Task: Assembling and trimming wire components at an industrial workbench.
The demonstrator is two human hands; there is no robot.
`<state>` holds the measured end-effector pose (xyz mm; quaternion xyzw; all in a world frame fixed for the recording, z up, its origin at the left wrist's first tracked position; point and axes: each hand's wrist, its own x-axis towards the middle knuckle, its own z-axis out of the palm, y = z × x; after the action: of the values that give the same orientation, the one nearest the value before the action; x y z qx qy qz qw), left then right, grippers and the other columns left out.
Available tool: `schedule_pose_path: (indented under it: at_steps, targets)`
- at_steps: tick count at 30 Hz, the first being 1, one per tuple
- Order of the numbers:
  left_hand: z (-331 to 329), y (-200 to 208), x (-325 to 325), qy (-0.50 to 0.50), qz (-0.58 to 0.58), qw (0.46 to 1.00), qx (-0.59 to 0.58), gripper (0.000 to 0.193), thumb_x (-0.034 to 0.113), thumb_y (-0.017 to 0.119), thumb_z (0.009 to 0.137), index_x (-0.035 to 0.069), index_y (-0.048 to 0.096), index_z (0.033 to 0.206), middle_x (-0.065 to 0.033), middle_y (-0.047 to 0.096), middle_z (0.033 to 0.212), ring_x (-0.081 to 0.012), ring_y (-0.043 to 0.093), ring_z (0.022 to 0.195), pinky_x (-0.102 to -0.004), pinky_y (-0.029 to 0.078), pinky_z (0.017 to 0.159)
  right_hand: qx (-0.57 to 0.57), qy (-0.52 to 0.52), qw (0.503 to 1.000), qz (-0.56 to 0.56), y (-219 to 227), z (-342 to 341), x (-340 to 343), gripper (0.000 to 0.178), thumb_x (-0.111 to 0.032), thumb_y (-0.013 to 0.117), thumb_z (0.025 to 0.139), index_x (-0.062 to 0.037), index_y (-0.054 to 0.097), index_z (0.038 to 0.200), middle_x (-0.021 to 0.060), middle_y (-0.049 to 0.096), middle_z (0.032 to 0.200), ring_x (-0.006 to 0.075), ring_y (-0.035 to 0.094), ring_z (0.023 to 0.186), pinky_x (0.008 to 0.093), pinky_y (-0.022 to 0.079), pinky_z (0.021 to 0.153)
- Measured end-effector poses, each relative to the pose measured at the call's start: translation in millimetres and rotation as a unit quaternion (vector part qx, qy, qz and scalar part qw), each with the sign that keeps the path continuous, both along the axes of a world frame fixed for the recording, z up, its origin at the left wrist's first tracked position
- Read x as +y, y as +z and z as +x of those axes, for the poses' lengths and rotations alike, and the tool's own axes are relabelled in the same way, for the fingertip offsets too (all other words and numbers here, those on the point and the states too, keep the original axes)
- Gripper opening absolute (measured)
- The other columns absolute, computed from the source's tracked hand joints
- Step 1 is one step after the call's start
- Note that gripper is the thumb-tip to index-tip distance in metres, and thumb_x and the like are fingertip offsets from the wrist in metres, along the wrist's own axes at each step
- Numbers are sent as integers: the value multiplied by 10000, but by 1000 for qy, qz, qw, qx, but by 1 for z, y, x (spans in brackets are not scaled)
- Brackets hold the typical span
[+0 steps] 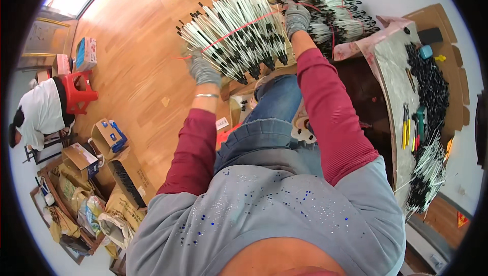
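At the middle of the view, from about ten o'clock across to twelve, lies the wooden floor [137,57], the biggest thing here, warm orange boards bending with the lens. At three o'clock stands a worktable [394,73] under a pale sheet, with flattened cardboard [447,27] behind it; on the sheet lie a heap of small black parts [432,80], some yellow-handled and green-handled tools [412,126], and, toward four o'clock, more white cables with black ends [427,174]. At eight o'clock open cardboard boxes [81,159] and stuffed bags crowd the floor. At nine o'clock another person in a white shirt [38,113] sits bent over, beside a red plastic stool [79,90].

At twelve o'clock is a wide bundle of white cables with black tips [236,32], fanned out and bound by a thin red band; a second bundle [333,14] lies at one o'clock, just beside it and touching the table corner. The left hand [203,70], in a grey knit glove with a metal bangle at the wrist, is closed on the lower left edge of the fanned bundle. The right hand [296,18], gloved the same, rests curled between the two bundles at the red band; whether it pinches the band or a cable I cannot tell.
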<state>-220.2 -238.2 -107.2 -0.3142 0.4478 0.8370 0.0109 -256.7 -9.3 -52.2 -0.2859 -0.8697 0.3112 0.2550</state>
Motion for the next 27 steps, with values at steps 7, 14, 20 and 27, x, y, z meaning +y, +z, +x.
schedule_pose_path:
  at_steps: [7, 14, 20, 27]
  targets:
    - [-14, -17, 39, 48, -41, 994, -91, 375, 317, 494, 744, 93, 490, 1045, -66, 542, 867, -206, 520, 726, -335, 435, 637, -289, -60, 955, -33, -77, -20, 23, 322, -290, 390, 780, -41, 574, 872, 180, 557, 900, 306, 545, 841, 370, 424, 702]
    - [-16, -99, 62, -23, 61, 997, -38, 394, 309, 502, 741, 74, 487, 1057, -84, 535, 993, -239, 516, 877, -327, 441, 692, -287, -5, 956, -61, -93, -3, -16, 272, -246, 417, 758, -71, 558, 911, 159, 544, 939, 271, 526, 877, 352, 417, 721]
    - [-2, -34, 74, -512, -478, 708, 87, 420, 355, 398, 787, 73, 462, 1092, -80, 509, 1055, -253, 476, 962, -376, 428, 738, 35, 182, 880, -438, -137, 29, 8, 244, -239, 481, 734, -22, 578, 790, 167, 580, 783, 276, 559, 685, 350, 431, 608]
    - [57, -30, 80, -605, 26, 792, 78, 300, 285, 389, 803, 89, 460, 1018, -63, 513, 909, -200, 501, 759, -323, 440, 671, 217, 225, 569, -760, -10, 187, 32, 302, -237, 406, 808, -42, 483, 1026, 66, 532, 943, 212, 514, 839, 320, 402, 774]
